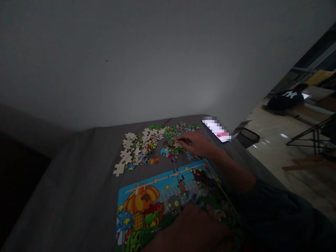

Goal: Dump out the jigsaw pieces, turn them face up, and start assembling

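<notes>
Step in hand, by my judgement: piece selection. My right hand (198,144) is at the loose pieces (151,138), 12 o'clock of the board (172,202). Thumb and forefinger curl close; I cannot tell whether they grip one. My left hand (193,227) overlies the board, fingers unclear. Next move calls for a fingertip pinch. Board picture: top toward 12 o'clock; long axis indeterminate, lower edge out of view.

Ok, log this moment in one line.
Right hand: at pieces | left hand: at board | phone: lit, right of pieces
</notes>
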The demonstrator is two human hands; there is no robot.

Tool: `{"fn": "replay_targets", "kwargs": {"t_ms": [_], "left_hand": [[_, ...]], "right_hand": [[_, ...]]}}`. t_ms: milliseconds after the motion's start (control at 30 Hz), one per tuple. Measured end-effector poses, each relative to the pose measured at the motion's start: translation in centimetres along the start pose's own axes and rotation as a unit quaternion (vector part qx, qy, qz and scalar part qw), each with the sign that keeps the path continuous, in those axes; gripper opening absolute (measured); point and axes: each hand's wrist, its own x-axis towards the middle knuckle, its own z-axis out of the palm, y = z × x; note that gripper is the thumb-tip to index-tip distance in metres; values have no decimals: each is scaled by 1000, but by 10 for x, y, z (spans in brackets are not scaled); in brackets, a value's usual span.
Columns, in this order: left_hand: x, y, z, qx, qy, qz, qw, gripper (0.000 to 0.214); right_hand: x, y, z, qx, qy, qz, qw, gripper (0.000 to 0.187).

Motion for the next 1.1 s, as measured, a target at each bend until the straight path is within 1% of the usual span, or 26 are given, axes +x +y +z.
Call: {"fn": "replay_targets", "kwargs": {"t_ms": [100, 167, 233, 300, 400, 500, 600, 667, 733, 833, 933, 1000, 1100], "left_hand": [[-3, 2, -4, 0, 2, -4, 1000, 16], [-3, 1, -3, 3, 12, -6, 1000, 15], [-3, 0, 0, 2, 30, 5, 1000, 14], [-2, -1, 2, -1, 47, 15, 999, 13], [-2, -1, 3, -6, 45, 10, 999, 12], [-3, 1, 3, -4, 38, 2, 999, 10], [-4, 1, 1, -7, 47, 6, 999, 12], [-4, 0, 1, -13, 48, 13, 999, 14], [-4, 0, 0, -13, 43, 16, 999, 14], [-3, 1, 0, 3, 41, 14, 999, 15], [-3, 1, 2, 2, 58, 20, 998, 16], [-3, 1, 3, -9, 70, 24, 997, 14], [-2, 0, 4, -20, 58, 15, 998, 14]], "right_hand": [[0, 10, -8, -30, 53, 46, 997, 26], [-2, 16, -12, -54, 90, 74, 992, 30], [-4, 17, -13, -73, 109, 83, 988, 33], [-6, 12, -11, -79, 95, 65, 990, 28], [-11, -1, -3, -71, 33, 14, 997, 20], [-13, -10, 5, -68, -10, -9, 998, 28], [-14, -11, 9, -71, -24, -11, 997, 24], [-14, -9, 9, -76, -18, -4, 997, 22], [-13, -4, 8, -88, 3, 20, 996, 25], [-12, 5, 5, -113, 52, 79, 989, 29], [-12, 8, 4, -137, 99, 121, 978, 28], [-12, 4, 6, -141, 112, 121, 976, 31], [-10, -8, 16, -127, 94, 99, 982, 29]]}}
